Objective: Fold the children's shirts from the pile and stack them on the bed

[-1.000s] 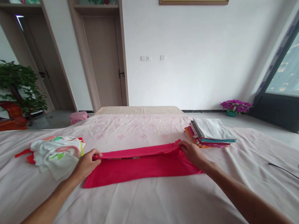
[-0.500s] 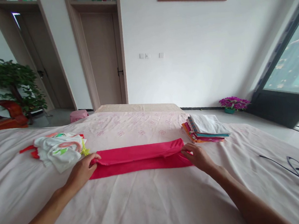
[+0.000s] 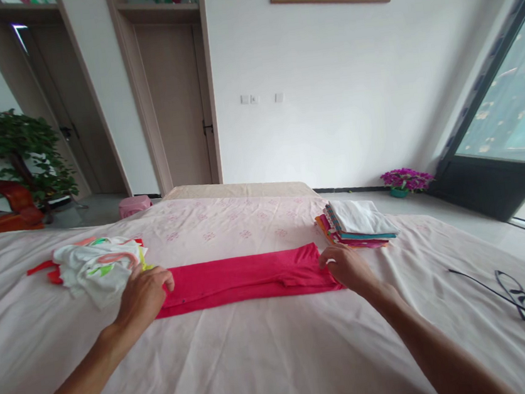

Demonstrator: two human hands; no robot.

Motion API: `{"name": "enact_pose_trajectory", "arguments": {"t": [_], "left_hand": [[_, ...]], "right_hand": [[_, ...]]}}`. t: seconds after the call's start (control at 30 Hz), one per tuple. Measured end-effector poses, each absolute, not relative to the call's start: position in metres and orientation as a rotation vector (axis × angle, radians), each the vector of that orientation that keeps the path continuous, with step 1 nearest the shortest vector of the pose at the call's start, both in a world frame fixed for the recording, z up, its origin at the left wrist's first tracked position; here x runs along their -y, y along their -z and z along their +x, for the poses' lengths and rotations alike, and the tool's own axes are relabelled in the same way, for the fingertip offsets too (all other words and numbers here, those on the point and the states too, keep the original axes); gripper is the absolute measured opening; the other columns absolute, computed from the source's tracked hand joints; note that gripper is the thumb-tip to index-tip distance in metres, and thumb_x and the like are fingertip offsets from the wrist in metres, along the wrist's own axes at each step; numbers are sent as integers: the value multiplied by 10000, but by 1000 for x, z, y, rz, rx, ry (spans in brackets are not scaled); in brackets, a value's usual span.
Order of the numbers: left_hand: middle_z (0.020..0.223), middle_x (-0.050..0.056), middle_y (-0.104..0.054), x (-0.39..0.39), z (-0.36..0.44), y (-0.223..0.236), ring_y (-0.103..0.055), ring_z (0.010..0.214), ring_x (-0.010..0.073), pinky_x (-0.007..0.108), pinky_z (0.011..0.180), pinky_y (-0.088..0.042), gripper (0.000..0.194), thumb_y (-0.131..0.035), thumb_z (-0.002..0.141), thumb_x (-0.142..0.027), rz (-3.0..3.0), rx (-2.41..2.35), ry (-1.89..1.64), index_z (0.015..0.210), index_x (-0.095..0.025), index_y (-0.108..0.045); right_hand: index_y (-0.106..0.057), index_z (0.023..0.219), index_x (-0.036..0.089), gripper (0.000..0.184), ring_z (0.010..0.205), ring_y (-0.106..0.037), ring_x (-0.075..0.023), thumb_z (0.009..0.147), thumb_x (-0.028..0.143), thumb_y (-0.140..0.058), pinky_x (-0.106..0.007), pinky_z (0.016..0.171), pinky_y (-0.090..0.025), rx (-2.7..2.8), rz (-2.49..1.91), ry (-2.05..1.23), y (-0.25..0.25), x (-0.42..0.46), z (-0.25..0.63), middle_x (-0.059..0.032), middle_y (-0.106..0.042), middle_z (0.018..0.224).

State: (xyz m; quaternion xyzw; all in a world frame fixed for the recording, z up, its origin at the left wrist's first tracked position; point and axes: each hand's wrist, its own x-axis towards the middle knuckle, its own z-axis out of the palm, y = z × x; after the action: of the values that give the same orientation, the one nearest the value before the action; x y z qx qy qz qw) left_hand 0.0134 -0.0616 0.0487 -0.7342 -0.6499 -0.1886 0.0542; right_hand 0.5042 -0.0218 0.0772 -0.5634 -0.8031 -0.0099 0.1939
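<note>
A red piece of clothing (image 3: 243, 275) lies folded into a long, low strip across the bed, with a folded edge running along its near side. My left hand (image 3: 149, 291) is at its left end, fingers curled onto the cloth and thumb mostly hidden. At the right end, my right hand (image 3: 346, 268) has its fingers bent and closed on the corner. Just beyond my left hand is a loose heap of white clothes (image 3: 97, 269) with red, green and yellow parts. Close past my right hand sits a neat stack of folded clothes (image 3: 360, 220), white on top.
A pale sheet (image 3: 261, 355) with wrinkles covers the wide surface. Black-framed glasses (image 3: 515, 298) lie on it at the right. Beyond stand a pink stool (image 3: 134, 205), a potted plant (image 3: 16, 155), a wooden armchair (image 3: 3, 207) and purple flowers (image 3: 406, 180).
The raised flap of the red clothing has come down toward me and now lies flatter over the strip. Both hands stay at its ends. The view has shifted slightly.
</note>
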Motion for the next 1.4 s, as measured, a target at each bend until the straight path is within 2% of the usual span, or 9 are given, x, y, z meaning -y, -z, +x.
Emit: {"name": "enact_pose_trajectory", "arguments": {"t": [0.1,0.17,0.23,0.33,0.47,0.8,1.0,1.2,1.4], "left_hand": [[1026,20,-733,40,54,-47,-649,1016,192,313,967,-426,400,-355,763,-102,-2346,2045,766,903,-239,-704],[1215,53,-680,27,85,-37,-604,1144,182,301,1016,-410,424,-336,877,-219,-2451,1967,832,1149,-201,-660],[1387,116,-563,19,109,-24,-485,1307,220,352,1105,-329,488,-345,932,-362,-2524,1861,742,1302,-144,-578],[1515,138,-401,15,120,-7,-329,1418,280,444,1150,-233,607,-343,940,-525,-2556,1851,522,1415,-171,-475],[1571,106,-300,16,101,1,-239,1457,277,458,1158,-176,651,-318,929,-601,-2553,1820,353,1477,-255,-375],[1540,95,-373,26,28,8,-305,1424,277,455,1137,-187,608,-389,908,-566,-2311,1937,312,1451,-293,-416],[1542,136,-354,28,13,13,-325,1405,327,493,1115,-225,649,-390,897,-586,-2153,2081,300,1457,-259,-414],[1545,174,-333,32,18,12,-365,1376,368,512,1098,-228,648,-392,900,-576,-2053,2096,252,1453,-239,-425],[1549,170,-326,33,20,10,-365,1376,365,505,1087,-248,644,-406,895,-577,-2078,2130,275,1450,-251,-424]], "right_hand": [[-667,1178,232,419,1095,-601,-210,872,178,-386,-321,949,-420,2315,-1578,26,-74,8,469,-63,-676,1196],[-486,1403,190,483,1321,-444,-243,959,311,-338,-388,1074,-335,2432,-1540,86,-62,1,445,-106,-513,1424],[-336,1495,169,559,1420,-298,-260,993,408,-281,-449,1118,-278,2524,-1540,125,-47,-6,429,-124,-364,1529],[-337,1497,220,537,1445,-243,-262,1005,422,-259,-488,1138,-239,2639,-1531,179,-27,-15,428,-95,-309,1559],[-360,1488,197,537,1444,-246,-258,1004,412,-272,-499,1150,-221,2599,-1692,228,-12,-26,456,-110,-306,1557],[-312,1508,211,563,1448,-234,-263,998,439,-247,-566,1112,-248,2346,-1996,242,-2,-33,487,-115,-288,1563],[-309,1508,215,557,1432,-276,-267,998,428,-245,-565,1109,-253,2318,-2003,238,-3,-32,491,-107,-297,1561],[-412,1457,172,532,1428,-284,-272,981,391,-317,-541,1164,-105,2198,-1926,428,-12,-26,484,-131,-346,1535],[-253,1531,200,594,1462,-194,-234,1002,468,-212,-480,1173,-162,2377,-1633,302,-22,-7,437,-83,-209,1588]]}}
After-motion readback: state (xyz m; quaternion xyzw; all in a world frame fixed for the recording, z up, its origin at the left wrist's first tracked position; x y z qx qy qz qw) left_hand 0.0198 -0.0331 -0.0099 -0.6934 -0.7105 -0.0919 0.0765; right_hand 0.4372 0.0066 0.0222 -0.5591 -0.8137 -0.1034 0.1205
